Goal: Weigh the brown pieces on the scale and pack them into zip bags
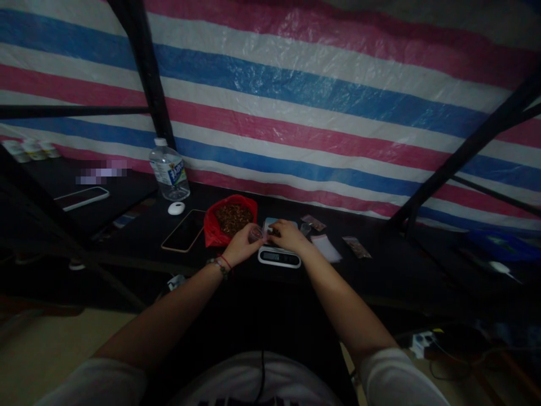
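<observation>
Two bare hands meet over a small white scale [279, 257] on a dark table [228, 269]. The left hand [240, 246], with a red string and a bracelet at its wrist, grips a clear cup [255, 233] between thumb and fingers; the fingers cover part of it, and its contents are hard to make out. The right hand [289, 235] is bent over the scale's pale blue top, fingers curled down; whether they pinch anything cannot be told. Both hands hide much of that top, and the figures on the scale's display are too blurred to read.

Just beside the left hand, an open red bag [210, 230] holds a heap of brown bits [232, 218], too small to identify. To the right of the right hand are a second clear cup [305, 228], partly lost in the gloom, some white sheets [326, 248], and two clear packets [357, 247] with dim brownish contents.

Left of the bag lie a dark-screened phone [184, 230] and a white mouse [176, 208], near an upright bottle [171, 173]. Farther left, a pixelated patch conceals something. At far right, a blue shape [507, 245] sinks into shadow.
</observation>
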Motion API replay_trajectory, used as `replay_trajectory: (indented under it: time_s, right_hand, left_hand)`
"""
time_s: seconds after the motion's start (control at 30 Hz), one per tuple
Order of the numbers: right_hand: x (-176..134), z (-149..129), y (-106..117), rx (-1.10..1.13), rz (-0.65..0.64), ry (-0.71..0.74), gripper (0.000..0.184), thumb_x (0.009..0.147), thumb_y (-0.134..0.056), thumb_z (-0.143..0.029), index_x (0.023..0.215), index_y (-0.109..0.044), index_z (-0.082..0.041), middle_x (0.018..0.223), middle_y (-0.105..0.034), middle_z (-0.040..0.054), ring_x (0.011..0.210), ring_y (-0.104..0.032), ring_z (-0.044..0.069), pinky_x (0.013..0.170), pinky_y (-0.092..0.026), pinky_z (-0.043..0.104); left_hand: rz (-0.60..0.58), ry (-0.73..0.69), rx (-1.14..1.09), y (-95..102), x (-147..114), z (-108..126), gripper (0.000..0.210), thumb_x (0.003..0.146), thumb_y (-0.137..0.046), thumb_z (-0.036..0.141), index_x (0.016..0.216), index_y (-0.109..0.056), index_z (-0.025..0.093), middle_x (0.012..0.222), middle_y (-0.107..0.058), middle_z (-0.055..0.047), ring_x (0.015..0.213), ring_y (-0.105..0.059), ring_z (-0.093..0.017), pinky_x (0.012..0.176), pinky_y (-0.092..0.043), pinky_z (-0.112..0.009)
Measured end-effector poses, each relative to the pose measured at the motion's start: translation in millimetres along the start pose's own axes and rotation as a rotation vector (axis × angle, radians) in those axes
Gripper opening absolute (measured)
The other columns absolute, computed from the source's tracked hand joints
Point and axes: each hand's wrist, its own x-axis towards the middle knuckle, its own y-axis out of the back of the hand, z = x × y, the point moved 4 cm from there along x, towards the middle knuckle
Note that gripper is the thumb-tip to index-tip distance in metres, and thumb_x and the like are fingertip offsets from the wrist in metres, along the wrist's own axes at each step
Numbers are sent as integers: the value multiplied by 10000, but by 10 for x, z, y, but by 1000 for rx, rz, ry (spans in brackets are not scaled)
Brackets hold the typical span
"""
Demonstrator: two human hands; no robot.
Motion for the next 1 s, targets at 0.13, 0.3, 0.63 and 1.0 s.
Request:
replay_trajectory:
  time_s: [0.13, 0.3, 0.63, 1.0]
  right_hand:
    - [63, -20, -64, -55, -22, 28, 200, 837, -555, -244, 991, -673, -196, 989, -635, 81, 942, -576, 181, 866, -406, 292]
    - [85, 91, -31, -85, -77, 88, 191, 863, -526, -203, 980, -672, -169, 987, -641, 83, 984, -565, 167, 886, -391, 276]
    - [-153, 261, 35, -87, 6, 92, 496, 806, -600, -455, 1227, -541, -200, 1182, -549, 112, 1089, -471, 235, 921, -356, 377]
    - [-11, 297, 36, -79, 12, 78, 540, 769, -613, -532, 1198, -561, -209, 1149, -543, 101, 1076, -449, 239, 916, -358, 382]
  left_hand:
    - [-4, -7, 35, -22, -14, -18, 396, 769, -579, 449, 1049, -533, 172, 927, -638, -50, 833, -611, -185, 762, -481, -314]
    - [6, 12, 50, -37, -5, -84, 387, 770, -573, 423, 1065, -528, 177, 943, -635, -44, 851, -608, -188, 775, -477, -312]
    - [3, -14, 40, -63, -4, -134, 386, 767, -578, 421, 1062, -533, 177, 944, -642, -50, 839, -613, -190, 769, -473, -307]
    - [-1, 19, 8, -74, 3, -138, 398, 763, -579, 451, 1048, -541, 178, 914, -647, -40, 810, -614, -180, 750, -484, -301]
